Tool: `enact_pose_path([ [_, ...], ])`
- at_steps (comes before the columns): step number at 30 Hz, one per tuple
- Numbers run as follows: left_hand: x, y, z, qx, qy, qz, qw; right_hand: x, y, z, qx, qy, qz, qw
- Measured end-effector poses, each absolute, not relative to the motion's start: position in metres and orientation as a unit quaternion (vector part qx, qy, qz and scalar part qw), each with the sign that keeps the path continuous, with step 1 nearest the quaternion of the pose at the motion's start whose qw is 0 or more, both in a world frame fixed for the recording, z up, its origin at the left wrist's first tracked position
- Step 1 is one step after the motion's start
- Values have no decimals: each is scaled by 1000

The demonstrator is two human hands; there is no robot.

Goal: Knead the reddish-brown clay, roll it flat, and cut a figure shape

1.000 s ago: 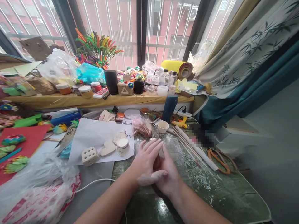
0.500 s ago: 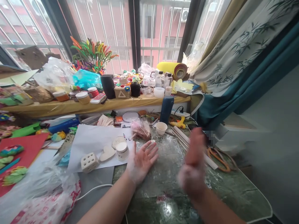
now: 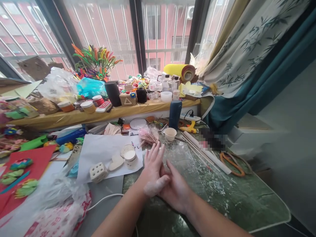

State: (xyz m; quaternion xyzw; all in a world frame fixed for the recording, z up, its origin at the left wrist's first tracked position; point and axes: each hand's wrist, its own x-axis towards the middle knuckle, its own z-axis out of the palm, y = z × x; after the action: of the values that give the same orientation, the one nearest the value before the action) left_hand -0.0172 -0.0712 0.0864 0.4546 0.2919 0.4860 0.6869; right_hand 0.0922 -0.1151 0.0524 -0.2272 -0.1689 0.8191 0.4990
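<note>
My left hand [image 3: 154,176] lies palm down across my right hand [image 3: 178,191] above the green table [image 3: 222,204]. The left fingers stretch forward, and white residue covers its thumb and wrist. Beneath it, the right hand is turned palm up, its fingers partly covered. Nothing shows between the two palms. To their left, on white paper [image 3: 92,148], are a white clay die [image 3: 98,172], a heart-shaped piece [image 3: 116,163], a round disc [image 3: 126,149] and a small white tub [image 3: 130,160]. A clear plastic sheet [image 3: 184,161] lies flat just beyond the hands.
A paper cup [image 3: 170,134], a blue cylinder [image 3: 175,113], a yellow glue gun [image 3: 189,127] and a white tube [image 3: 209,154] stand or lie farther back. Orange-handled scissors [image 3: 232,164] rest at right. A crumpled plastic bag [image 3: 59,210] fills the left front; jars line the windowsill.
My hands were together, then came apart with the left palm upturned and the right raised to the right. Now they are together again, left over right. The view has shifted slightly.
</note>
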Motion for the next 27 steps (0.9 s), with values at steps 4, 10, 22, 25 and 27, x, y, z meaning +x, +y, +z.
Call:
enact_pose_path([
  [4,-23,-75,85,690,274,443,503,99,-110,44,-168,-65,868,463],
  [10,-20,-56,69,474,296,564,608,119,-105,65,-244,0,809,535],
  [22,-26,-54,50,134,148,424,883,127,-115,87,-356,-785,90,499],
  [25,-24,-56,52,141,174,427,876,107,-129,52,-359,-793,175,460],
  [27,-22,-54,55,170,200,444,857,104,-135,40,-413,-686,269,535],
])
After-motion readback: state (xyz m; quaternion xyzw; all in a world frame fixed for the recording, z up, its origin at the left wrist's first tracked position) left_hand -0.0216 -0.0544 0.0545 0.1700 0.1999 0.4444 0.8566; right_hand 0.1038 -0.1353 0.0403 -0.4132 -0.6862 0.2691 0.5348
